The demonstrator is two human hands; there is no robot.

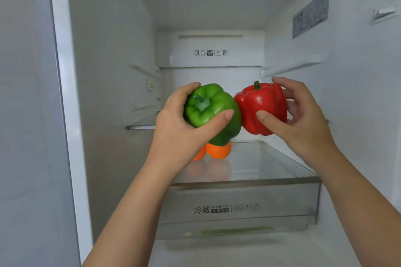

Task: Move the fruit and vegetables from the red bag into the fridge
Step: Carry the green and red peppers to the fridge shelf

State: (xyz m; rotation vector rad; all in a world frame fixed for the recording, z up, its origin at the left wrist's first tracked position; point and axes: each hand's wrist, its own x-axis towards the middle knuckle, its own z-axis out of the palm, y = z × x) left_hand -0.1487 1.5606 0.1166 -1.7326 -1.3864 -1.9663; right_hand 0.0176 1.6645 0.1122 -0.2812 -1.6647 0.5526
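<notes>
Glossy green bell pepper fills your left hand's curled grip, and your right hand grips the shiny red bell pepper. The two touch above the glass fridge shelf, where two round oranges lie. You're at the placing step: lower both peppers onto bare glass, then let go.

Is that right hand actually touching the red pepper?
Touching. The head view shows the right hand with its thumb pressed on the front of the red pepper and fingers curled round its far side.

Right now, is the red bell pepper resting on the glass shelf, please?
No, the right hand holds the red bell pepper above the glass shelf.
</notes>
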